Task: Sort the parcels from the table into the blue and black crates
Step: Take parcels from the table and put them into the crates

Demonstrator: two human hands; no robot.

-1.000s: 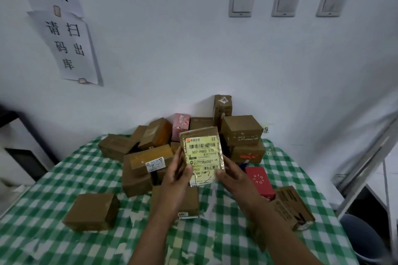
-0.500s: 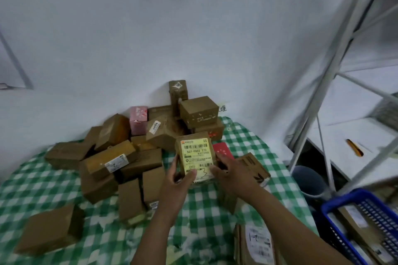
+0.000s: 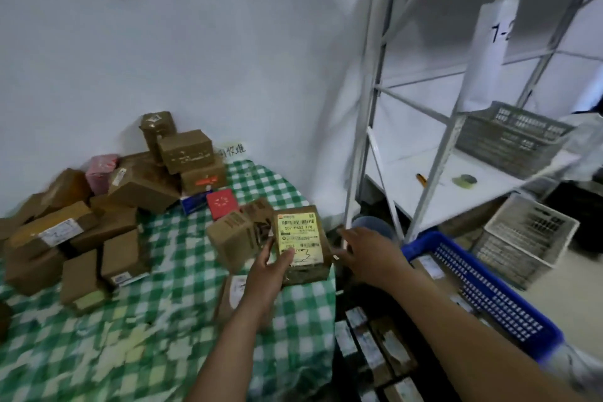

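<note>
The left hand [image 3: 269, 274] is shown gripping the lower left corner of a brown parcel [image 3: 301, 243] with a yellow label, the thumb laid on the label. The parcel is held upright above the right edge of the checked table [image 3: 163, 320]. The right hand [image 3: 370, 254] is seen apart, just right of the parcel, fingers spread and holding nothing. Right of that hand a blue crate [image 3: 489, 290] is seen. Beyond the left hand, brown parcels [image 3: 143, 186] and a red box [image 3: 223, 202] are heaped towards the wall.
</note>
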